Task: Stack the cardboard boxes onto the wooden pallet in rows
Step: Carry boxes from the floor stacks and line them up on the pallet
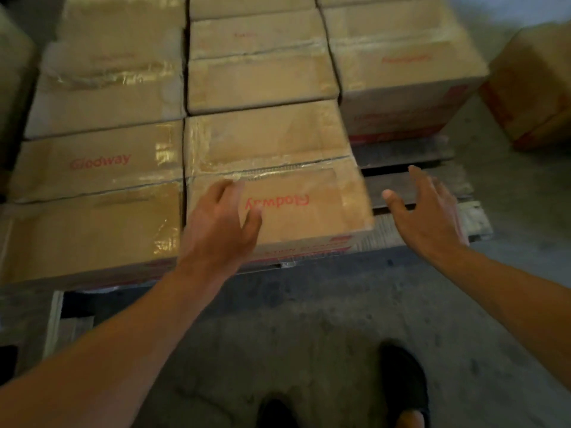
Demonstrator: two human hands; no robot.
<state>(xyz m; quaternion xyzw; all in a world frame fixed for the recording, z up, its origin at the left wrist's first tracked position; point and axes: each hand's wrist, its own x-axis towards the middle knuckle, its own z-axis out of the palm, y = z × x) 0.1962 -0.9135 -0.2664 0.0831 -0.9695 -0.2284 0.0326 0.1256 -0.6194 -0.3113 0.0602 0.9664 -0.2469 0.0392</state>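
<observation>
A: What fills the view?
B: Taped cardboard boxes [102, 88] in rows on the wooden pallet [411, 186], its near right corner bare; one more box [534, 84] sits on the floor, far right.
A: And the hands?
B: Left hand [222, 217] lies flat on the near middle box [278, 177], fingers spread; right hand [429, 208] hovers beside it, fingers apart, gripping nothing.

You had seven cardboard boxes [275, 168] on one wooden pallet [411, 186], one box [531, 84] on the floor, and two hands [219, 220].
</observation>
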